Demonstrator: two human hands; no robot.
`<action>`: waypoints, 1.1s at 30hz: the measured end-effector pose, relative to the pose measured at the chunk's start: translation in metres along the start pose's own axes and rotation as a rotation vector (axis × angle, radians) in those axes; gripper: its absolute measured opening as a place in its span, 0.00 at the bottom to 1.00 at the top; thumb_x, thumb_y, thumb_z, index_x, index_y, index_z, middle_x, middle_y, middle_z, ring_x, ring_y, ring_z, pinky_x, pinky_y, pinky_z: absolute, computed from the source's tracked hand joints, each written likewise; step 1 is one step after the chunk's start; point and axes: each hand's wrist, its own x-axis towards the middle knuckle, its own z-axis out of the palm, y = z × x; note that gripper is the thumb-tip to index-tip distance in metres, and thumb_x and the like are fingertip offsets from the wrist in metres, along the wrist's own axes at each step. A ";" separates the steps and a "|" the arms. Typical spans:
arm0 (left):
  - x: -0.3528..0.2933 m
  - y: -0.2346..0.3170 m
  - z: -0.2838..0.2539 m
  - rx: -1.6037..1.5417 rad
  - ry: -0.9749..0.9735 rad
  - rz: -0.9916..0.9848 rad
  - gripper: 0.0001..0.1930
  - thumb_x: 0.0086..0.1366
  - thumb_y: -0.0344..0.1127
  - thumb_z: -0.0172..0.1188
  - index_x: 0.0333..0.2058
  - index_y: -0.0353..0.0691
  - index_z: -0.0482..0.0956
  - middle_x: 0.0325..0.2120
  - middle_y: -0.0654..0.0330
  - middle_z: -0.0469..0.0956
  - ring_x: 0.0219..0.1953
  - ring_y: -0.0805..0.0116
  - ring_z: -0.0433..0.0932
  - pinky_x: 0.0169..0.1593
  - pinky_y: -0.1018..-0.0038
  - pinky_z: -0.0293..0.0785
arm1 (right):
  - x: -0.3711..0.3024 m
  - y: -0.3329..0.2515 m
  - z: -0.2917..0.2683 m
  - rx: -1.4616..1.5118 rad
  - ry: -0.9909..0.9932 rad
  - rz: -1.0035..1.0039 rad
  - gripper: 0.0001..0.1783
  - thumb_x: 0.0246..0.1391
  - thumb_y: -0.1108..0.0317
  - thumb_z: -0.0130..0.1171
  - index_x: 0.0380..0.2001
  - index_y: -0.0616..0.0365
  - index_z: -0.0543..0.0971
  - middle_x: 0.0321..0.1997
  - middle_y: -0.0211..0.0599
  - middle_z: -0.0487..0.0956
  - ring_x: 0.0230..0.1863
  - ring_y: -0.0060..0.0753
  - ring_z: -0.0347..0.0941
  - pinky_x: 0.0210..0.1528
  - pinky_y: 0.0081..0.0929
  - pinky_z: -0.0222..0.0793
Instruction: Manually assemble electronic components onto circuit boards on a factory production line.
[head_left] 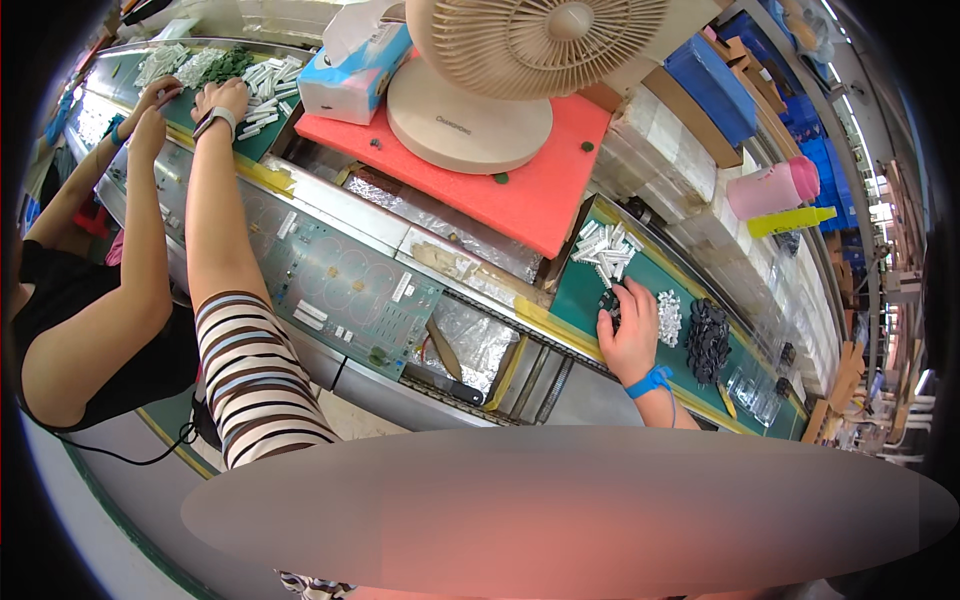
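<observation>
- In the head view, the left hand (220,97), with a watch (215,121) worn at the wrist, is held over the far left green surface (252,148), just beside long white parts (268,88) and green parts (230,66); whether anything is pinched cannot be told.
- The right hand (630,325), banded with a blue strap (650,382), is lowered with bent fingers over the green tray (572,292); its grip is hidden, so a held part cannot be told.
- Near the right hand, white tubular parts (607,247), small white pieces (669,318) and black parts (708,342) are laid in separate heaps.
- Between the hands, a green circuit board (345,268) is placed on the line.
- Beyond the board, a fan (470,130) is stood on a red sheet (560,205).
- At the left, a co-worker in black (100,340) is seen.
</observation>
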 end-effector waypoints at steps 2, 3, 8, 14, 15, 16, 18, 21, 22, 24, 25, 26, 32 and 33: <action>0.006 0.000 0.000 -0.002 -0.051 -0.012 0.22 0.59 0.48 0.37 0.52 0.69 0.68 0.58 0.58 0.59 0.61 0.56 0.55 0.61 0.56 0.47 | -0.001 0.000 0.000 -0.003 0.001 -0.001 0.22 0.42 0.66 0.55 0.43 0.63 0.70 0.51 0.50 0.67 0.51 0.54 0.61 0.53 0.44 0.58; 0.008 -0.001 0.003 -0.022 -0.046 -0.035 0.22 0.58 0.49 0.37 0.52 0.69 0.68 0.58 0.58 0.58 0.61 0.55 0.54 0.61 0.56 0.47 | 0.000 0.000 -0.001 0.000 0.001 0.000 0.22 0.42 0.66 0.56 0.43 0.63 0.70 0.51 0.50 0.67 0.51 0.54 0.61 0.53 0.44 0.58; 0.016 0.000 0.004 -0.040 -0.057 -0.040 0.22 0.58 0.50 0.37 0.51 0.68 0.69 0.59 0.59 0.57 0.61 0.54 0.54 0.61 0.55 0.46 | 0.001 0.001 0.000 -0.006 -0.009 -0.004 0.22 0.42 0.66 0.56 0.43 0.63 0.70 0.51 0.50 0.66 0.51 0.53 0.61 0.53 0.44 0.58; 0.025 -0.008 0.006 -0.062 0.005 0.054 0.22 0.58 0.51 0.36 0.49 0.65 0.71 0.58 0.63 0.58 0.60 0.54 0.55 0.60 0.57 0.47 | 0.000 -0.001 -0.001 -0.007 0.007 -0.010 0.22 0.42 0.67 0.56 0.43 0.63 0.70 0.51 0.50 0.66 0.51 0.53 0.61 0.53 0.44 0.58; 0.024 -0.007 0.007 -0.063 0.007 0.054 0.22 0.58 0.51 0.36 0.49 0.65 0.71 0.58 0.63 0.58 0.60 0.54 0.55 0.60 0.57 0.47 | 0.001 0.000 -0.001 -0.003 0.007 -0.009 0.22 0.42 0.67 0.56 0.43 0.63 0.70 0.51 0.50 0.66 0.51 0.53 0.61 0.52 0.44 0.58; 0.023 -0.005 0.010 -0.032 -0.018 0.046 0.22 0.57 0.51 0.36 0.50 0.65 0.70 0.58 0.63 0.58 0.60 0.54 0.54 0.60 0.57 0.47 | 0.002 0.000 -0.001 0.001 0.008 -0.008 0.22 0.42 0.67 0.56 0.43 0.63 0.70 0.51 0.50 0.67 0.51 0.53 0.62 0.52 0.44 0.58; 0.021 -0.003 0.016 -0.006 -0.060 0.020 0.22 0.57 0.51 0.36 0.50 0.65 0.70 0.59 0.62 0.57 0.61 0.54 0.52 0.61 0.56 0.46 | 0.000 0.001 0.000 0.003 0.008 -0.011 0.22 0.42 0.67 0.56 0.43 0.63 0.70 0.51 0.50 0.67 0.51 0.54 0.62 0.52 0.44 0.58; 0.017 -0.001 0.017 -0.025 -0.073 0.007 0.22 0.57 0.51 0.37 0.50 0.64 0.70 0.60 0.61 0.55 0.61 0.54 0.51 0.61 0.56 0.45 | 0.000 0.001 0.001 0.002 0.008 -0.012 0.22 0.41 0.67 0.56 0.42 0.63 0.70 0.50 0.50 0.67 0.51 0.54 0.62 0.52 0.44 0.59; 0.017 -0.001 0.017 -0.029 -0.068 -0.004 0.22 0.57 0.50 0.37 0.50 0.64 0.70 0.60 0.60 0.54 0.61 0.54 0.51 0.61 0.55 0.45 | -0.001 0.001 0.001 0.000 0.006 -0.014 0.22 0.41 0.67 0.56 0.42 0.63 0.70 0.50 0.50 0.67 0.51 0.54 0.62 0.52 0.44 0.59; 0.017 0.000 0.017 -0.031 -0.065 -0.014 0.22 0.57 0.50 0.37 0.50 0.64 0.70 0.60 0.59 0.54 0.62 0.54 0.50 0.61 0.55 0.45 | 0.000 0.000 0.001 -0.004 0.007 -0.013 0.22 0.41 0.67 0.56 0.42 0.63 0.70 0.50 0.50 0.67 0.51 0.54 0.62 0.52 0.44 0.59; 0.016 0.002 0.017 -0.008 -0.039 -0.007 0.22 0.57 0.50 0.37 0.50 0.64 0.70 0.60 0.59 0.54 0.62 0.54 0.50 0.61 0.55 0.45 | 0.000 0.000 0.000 -0.008 0.009 -0.014 0.22 0.41 0.67 0.56 0.42 0.63 0.70 0.50 0.51 0.67 0.51 0.54 0.62 0.52 0.45 0.59; 0.015 0.003 0.016 0.015 -0.014 0.001 0.22 0.58 0.50 0.37 0.50 0.64 0.70 0.60 0.59 0.54 0.62 0.54 0.50 0.61 0.55 0.45 | 0.000 0.000 0.000 -0.007 0.006 -0.012 0.22 0.41 0.67 0.56 0.42 0.63 0.70 0.50 0.51 0.67 0.51 0.54 0.62 0.52 0.45 0.59; 0.016 0.000 0.012 0.013 0.004 0.117 0.22 0.58 0.49 0.38 0.52 0.66 0.68 0.61 0.61 0.52 0.62 0.54 0.49 0.61 0.54 0.44 | 0.000 0.001 0.001 -0.005 0.012 -0.010 0.22 0.41 0.67 0.56 0.42 0.63 0.70 0.51 0.51 0.67 0.51 0.54 0.62 0.52 0.45 0.59; 0.014 0.002 0.012 -0.048 0.038 0.123 0.22 0.59 0.48 0.38 0.53 0.65 0.67 0.61 0.60 0.51 0.62 0.54 0.48 0.61 0.53 0.43 | 0.001 0.002 0.000 -0.002 0.015 -0.009 0.22 0.41 0.67 0.56 0.42 0.63 0.70 0.50 0.51 0.67 0.51 0.54 0.62 0.51 0.44 0.59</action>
